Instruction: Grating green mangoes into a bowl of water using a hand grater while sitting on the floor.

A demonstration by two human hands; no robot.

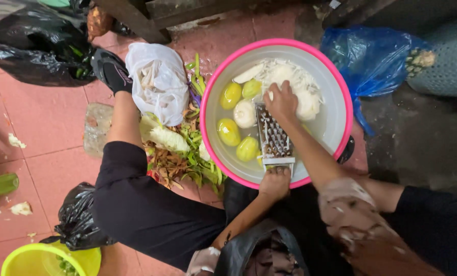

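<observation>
A pink tiled floor (49, 122) carries everything. On it sit a pink-rimmed basin (341, 87), vegetable peelings (185, 158), and white (159, 82), black (36, 43) and blue bags (371, 59).

The grater (273, 137) is shiny metal with rough holes. The pink-rimmed bowl (341, 87) is smooth plastic. The blue bag (371, 59) and black bag (36, 43) are thin, glossy plastic.

One pink-rimmed basin (341, 87) holds one metal grater (273, 137), four yellow-green peeled fruits (230, 95) and one round white one (244, 113). On the floor lie two black bags (34, 46), one white bag (159, 82) and one blue bag (371, 59). One yellow-green bucket (21, 258) sits near left. Two hands are at work.
</observation>
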